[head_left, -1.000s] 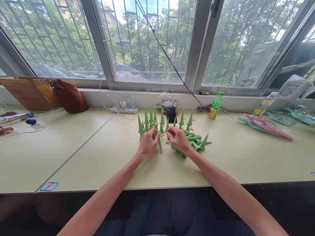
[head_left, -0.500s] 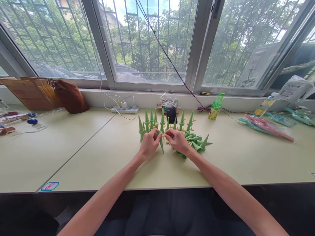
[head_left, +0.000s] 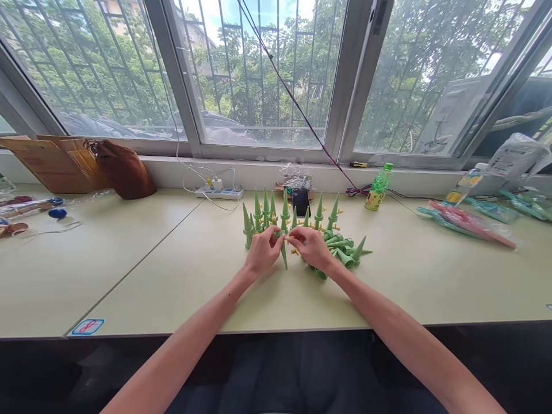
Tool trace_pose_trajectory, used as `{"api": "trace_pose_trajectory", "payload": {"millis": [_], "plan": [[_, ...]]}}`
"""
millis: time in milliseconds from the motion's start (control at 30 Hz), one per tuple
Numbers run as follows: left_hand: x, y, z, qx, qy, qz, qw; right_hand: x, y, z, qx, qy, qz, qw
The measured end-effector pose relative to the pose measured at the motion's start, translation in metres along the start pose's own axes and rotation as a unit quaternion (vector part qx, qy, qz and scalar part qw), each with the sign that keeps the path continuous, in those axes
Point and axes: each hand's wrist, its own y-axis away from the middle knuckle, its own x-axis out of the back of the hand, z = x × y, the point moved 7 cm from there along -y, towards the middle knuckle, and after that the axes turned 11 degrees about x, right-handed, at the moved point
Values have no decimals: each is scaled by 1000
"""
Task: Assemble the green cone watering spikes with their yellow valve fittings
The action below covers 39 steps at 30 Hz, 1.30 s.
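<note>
Over the table's middle, my left hand (head_left: 264,250) is closed around a green plastic spike (head_left: 283,256), whose tip points down toward me. My right hand (head_left: 310,246) meets it from the right, thumb and finger pinched on a small yellow valve (head_left: 287,239) at the spike's side. The fingers hide most of the joint between the two. Behind my hands stand several green spikes (head_left: 285,210) with yellow pieces on them, tips up. By my right wrist lies a pile of loose green spikes (head_left: 342,247), and a few yellow pieces (head_left: 295,251) show beside my right fingers.
A dark phone (head_left: 301,202) leans behind the standing spikes. A green-capped bottle (head_left: 379,187) stands to the right of them, with plastic-bagged items (head_left: 468,221) farther right. A power strip (head_left: 219,192), a brown pouch (head_left: 123,171) and cardboard (head_left: 52,164) line the window side.
My right fingertips have shifted very slightly left, closer to the spike in my left hand. Everything else looks the same.
</note>
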Motion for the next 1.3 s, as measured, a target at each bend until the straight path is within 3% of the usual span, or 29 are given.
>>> {"api": "trace_pose_trajectory", "payload": {"millis": [900, 1300], "plan": [[0, 1, 6, -25, 14, -5, 1000, 3, 0, 3, -24, 57, -7, 998], [-1, -1, 0, -7, -5, 0, 1000, -2, 1, -3, 5, -4, -19, 1000]]}}
